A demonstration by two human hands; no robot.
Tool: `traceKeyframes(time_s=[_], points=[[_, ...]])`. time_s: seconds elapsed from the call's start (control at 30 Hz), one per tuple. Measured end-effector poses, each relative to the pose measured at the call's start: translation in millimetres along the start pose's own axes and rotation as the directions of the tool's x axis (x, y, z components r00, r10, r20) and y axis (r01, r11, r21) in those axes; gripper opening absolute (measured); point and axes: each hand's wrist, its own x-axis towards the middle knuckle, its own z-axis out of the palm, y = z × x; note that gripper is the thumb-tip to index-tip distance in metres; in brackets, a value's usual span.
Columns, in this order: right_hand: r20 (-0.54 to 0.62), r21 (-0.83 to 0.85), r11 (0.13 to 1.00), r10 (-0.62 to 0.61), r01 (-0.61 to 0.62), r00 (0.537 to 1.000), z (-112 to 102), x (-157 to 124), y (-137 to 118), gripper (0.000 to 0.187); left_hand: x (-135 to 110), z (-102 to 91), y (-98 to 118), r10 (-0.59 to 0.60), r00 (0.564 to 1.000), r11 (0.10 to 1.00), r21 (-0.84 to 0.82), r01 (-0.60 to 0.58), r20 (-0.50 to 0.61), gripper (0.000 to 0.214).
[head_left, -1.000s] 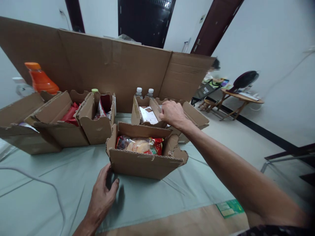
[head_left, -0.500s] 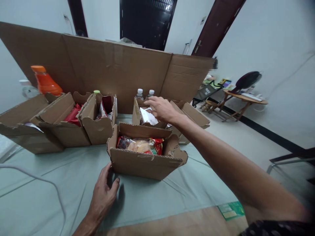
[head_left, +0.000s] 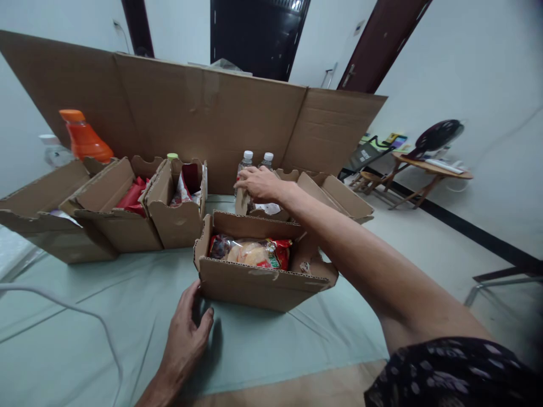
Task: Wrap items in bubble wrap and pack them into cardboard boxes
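In front of me a cardboard box [head_left: 254,288] stands on the pale green cloth, holding a clear and red snack packet [head_left: 250,252]. My left hand [head_left: 190,322] rests by its lower left corner, thumb and fingers apart, fingertips at or touching the cardboard. Stretched across to the back row, my right hand [head_left: 261,185] has its fingers curled over the left wall of another cardboard box [head_left: 241,202]. White material [head_left: 268,208] shows inside that box, below the hand. My right forearm covers part of the boxes behind it.
On the left stand several cardboard boxes [head_left: 176,226], one with a red packet [head_left: 134,195]. An orange bottle [head_left: 87,138] and two clear bottles [head_left: 246,160] rise behind the row. A tall cardboard panel [head_left: 169,107] closes off the back. A cable [head_left: 63,302] crosses the cloth [head_left: 139,288].
My right hand has come down onto the left wall of the back box, its fingers now over the edge. My left hand stays by the front box. The view has shifted slightly.
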Motion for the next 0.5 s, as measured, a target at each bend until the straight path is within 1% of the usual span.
traceKeyframes(time_s=[0.03,0.07,0.1,0.13,0.17,0.2,0.23,0.27,0.3,0.33,0.37,0.4,0.43,0.47,0.5], points=[[-0.028,0.036,0.999,0.023,-0.022,0.999,-3.9,-7.9,2.2,0.055,-0.2,-0.6,0.8,0.002,1.0,1.0,0.004,-0.002,-0.001,0.058],[-0.08,0.093,0.995,0.056,-0.049,0.995,-8.2,-20.4,4.0,0.06,-0.4,-1.2,1.5,0.006,1.0,1.0,0.009,-0.006,-0.003,0.058],[-0.158,0.171,0.982,0.108,-0.08,0.981,-12.2,-37.9,4.8,0.058,-0.5,-1.9,2.1,0.011,1.0,1.0,0.014,-0.011,-0.007,0.057],[-0.255,0.268,0.957,0.183,-0.112,0.949,-15.0,-60.3,4.0,0.052,-0.7,-2.6,2.5,0.018,1.0,1.0,0.016,-0.018,-0.013,0.057],[-0.354,0.37,0.92,0.269,-0.129,0.896,-15.6,-86.9,1.1,0.043,-0.8,-3.1,2.8,0.024,1.0,1.0,0.016,-0.024,-0.019,0.057],[-0.447,0.478,0.865,0.39,-0.154,0.805,-13.3,-116.5,-4.2,0.035,-1.0,-3.4,2.9,0.028,0.999,1.0,0.014,-0.028,-0.024,0.057],[-0.497,0.583,0.795,0.512,-0.168,0.701,-7.4,-147.3,-12.1,0.03,-1.2,-3.6,2.9,0.031,0.999,0.999,0.011,-0.03,-0.027,0.058],[-0.491,0.685,0.705,0.633,-0.184,0.598,2.2,-177.4,-22.6,0.026,-1.6,-3.5,2.8,0.032,0.999,0.999,0.01,-0.032,-0.028,0.059],[-0.431,0.771,0.602,0.733,-0.207,0.526,15.1,-205.2,-35.8,0.022,-2.2,-3.3,2.6,0.032,0.999,0.999,0.014,-0.032,-0.028,0.059],[-0.336,0.847,0.48,0.817,-0.229,0.469,30.4,-229.0,-51.3,0.019,-3.0,-3.0,2.3,0.031,0.999,0.999,0.022,-0.031,-0.029,0.06],[-0.22,0.902,0.361,0.856,-0.236,0.468,46.9,-247.6,-68.4,0.018,-4.0,-2.7,2.1,0.028,0.999,0.999,0.034,-0.027,-0.027,0.062],[-0.11,0.935,0.267,0.846,-0.236,0.522,63.2,-260.7,-86.2,0.021,-5.2,-2.5,1.8,0.025,0.999,0.999,0.047,-0.023,-0.026,0.063],[-0.034,0.956,0.196,0.81,-0.216,0.586,78.0,-268.2,-103.6,0.027,-6.5,-2.2,1.5,0.02,0.999,0.998,0.059,-0.018,-0.025,0.064],[0.025,0.969,0.14,0.764,-0.204,0.645,90.4,-271.0,-119.2,0.034,-7.8,-1.9,1.2,0.016,1.0,0.997,0.07,-0.014,-0.02,0.065],[0.056,0.977,0.102,0.725,-0.187,0.686,99.8,-270.0,-132.1,0.039,-9.1,-1.5,0.7,0.012,1.0,0.997,0.078,-0.011,-0.012,0.067]])
